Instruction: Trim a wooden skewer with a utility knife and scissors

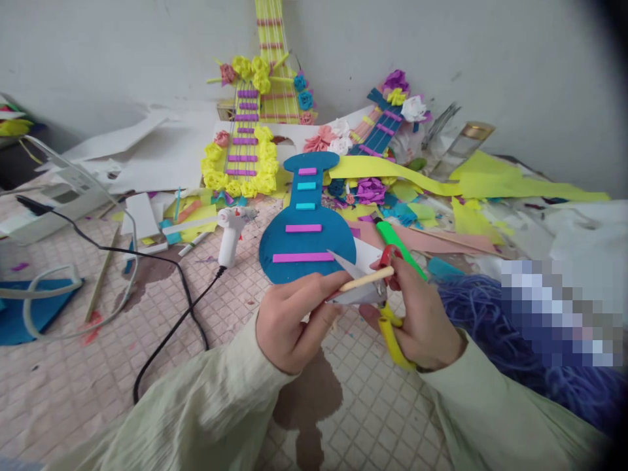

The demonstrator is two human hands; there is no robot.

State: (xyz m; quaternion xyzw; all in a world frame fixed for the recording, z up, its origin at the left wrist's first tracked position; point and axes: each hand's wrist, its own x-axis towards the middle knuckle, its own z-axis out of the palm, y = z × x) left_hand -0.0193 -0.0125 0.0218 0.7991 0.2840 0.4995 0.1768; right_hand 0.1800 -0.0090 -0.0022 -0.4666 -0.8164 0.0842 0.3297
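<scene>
My left hand (pixel 299 324) is closed on one end of a thin tan stick (pixel 367 279), which slants up to the right. My right hand (pixel 424 314) grips scissors with red and yellow handles (pixel 396 343). Their blades are apart, pointing left, with the stick lying across them. Just beyond my hands lies a blue guitar-shaped cutout (pixel 307 242) bearing pink and light blue strips.
A white glue gun (pixel 228 245) with a black cord stands left of the cutout. Decorated guitar shapes (pixel 243 140), yellow paper (pixel 520 180) and scraps lie behind. A green cutter (pixel 395 242) and blue yarn (pixel 471 327) are on the right.
</scene>
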